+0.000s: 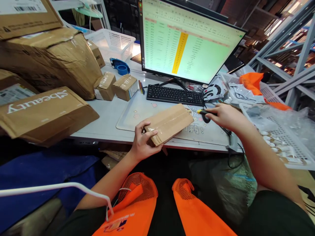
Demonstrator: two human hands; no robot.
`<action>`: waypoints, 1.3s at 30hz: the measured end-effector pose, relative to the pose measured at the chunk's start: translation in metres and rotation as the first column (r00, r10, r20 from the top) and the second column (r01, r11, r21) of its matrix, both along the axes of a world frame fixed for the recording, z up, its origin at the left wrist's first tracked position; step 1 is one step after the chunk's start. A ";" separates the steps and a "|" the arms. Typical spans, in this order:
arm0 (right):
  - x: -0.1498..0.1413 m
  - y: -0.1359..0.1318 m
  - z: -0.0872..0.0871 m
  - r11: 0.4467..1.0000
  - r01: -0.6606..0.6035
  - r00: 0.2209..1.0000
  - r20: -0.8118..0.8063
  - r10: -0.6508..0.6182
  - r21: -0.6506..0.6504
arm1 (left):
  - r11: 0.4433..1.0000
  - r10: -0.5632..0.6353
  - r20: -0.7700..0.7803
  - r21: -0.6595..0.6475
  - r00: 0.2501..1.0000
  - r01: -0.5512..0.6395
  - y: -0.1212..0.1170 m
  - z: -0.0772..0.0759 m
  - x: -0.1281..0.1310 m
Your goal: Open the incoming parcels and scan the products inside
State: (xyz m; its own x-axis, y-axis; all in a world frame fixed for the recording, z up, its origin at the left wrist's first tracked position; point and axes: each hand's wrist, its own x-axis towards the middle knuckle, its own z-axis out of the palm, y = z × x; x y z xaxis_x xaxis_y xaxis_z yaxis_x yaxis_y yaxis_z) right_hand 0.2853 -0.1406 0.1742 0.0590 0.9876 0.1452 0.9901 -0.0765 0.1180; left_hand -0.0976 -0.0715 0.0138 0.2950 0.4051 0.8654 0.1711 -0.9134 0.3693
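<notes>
My left hand (142, 141) grips the near end of a flat, taped cardboard parcel (169, 123) and holds it over the desk's front edge. My right hand (225, 116) is closed round a black handheld scanner with a yellow tip (203, 114), which sits close to the parcel's right end. A black cable runs from the scanner down over the desk edge. Both hands are above a pale desk mat (133, 113). Behind them are a black keyboard (174, 95) and a monitor (187, 42) showing a green spreadsheet.
Large cardboard boxes (49, 62) pile up on the left, with two small taped boxes (115, 86) and a blue tape dispenser (120, 67) beyond. White mesh trays (283, 134) with plastic bags fill the right. Orange mesh bags (137, 203) lie at my lap. Metal shelving stands at far right.
</notes>
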 end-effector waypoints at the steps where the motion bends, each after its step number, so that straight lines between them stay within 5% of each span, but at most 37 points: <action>1: 0.014 0.001 -0.011 0.996 0.091 0.996 -0.012 -0.091 -0.014 | 1.000 -0.023 -0.031 -0.013 0.999 0.022 0.000 0.005 -0.004; 3: 0.032 0.003 -0.044 0.976 0.211 0.972 -0.096 -0.216 -0.055 | 0.995 -0.080 -0.133 -0.072 0.988 0.071 0.002 0.024 -0.012; 6: 0.028 0.009 -0.103 0.976 0.219 0.914 -0.347 -0.209 -0.010 | 0.982 -0.084 -0.384 -0.188 0.920 0.011 0.017 0.067 -0.009; 10: -0.011 0.024 -0.148 0.962 0.206 0.844 -0.530 -0.080 0.182 | 0.966 -0.007 -0.726 -0.182 0.688 -0.183 0.062 0.116 0.028; 15: -0.061 0.046 -0.133 0.900 0.189 0.532 -0.811 0.243 0.393 | 0.986 0.005 -0.897 -0.069 0.443 -0.151 0.108 0.142 0.075; 22: -0.094 0.050 -0.131 0.877 0.302 0.339 -0.902 0.267 0.373 | 0.985 -0.153 -0.956 -0.168 0.250 -0.038 0.133 0.178 0.116; 26: -0.096 0.047 -0.141 0.857 0.317 0.293 -0.902 0.318 0.406 | 0.994 -0.087 -0.982 -0.096 0.168 -0.043 0.129 0.182 0.136; 32: -0.097 0.055 -0.145 0.850 0.313 0.359 -0.881 0.308 0.424 | 0.996 0.039 -0.999 0.040 -0.008 -0.078 0.097 0.185 0.150; 35: -0.097 0.053 -0.148 0.833 0.310 0.334 -0.873 0.356 0.458 | 0.993 -0.008 -0.999 -0.013 0.040 -0.117 0.110 0.194 0.144; 39: -0.092 0.041 -0.143 0.796 0.211 0.355 -0.803 0.479 0.568 | 0.961 -0.215 -0.940 -0.252 0.267 -0.114 0.158 0.195 0.121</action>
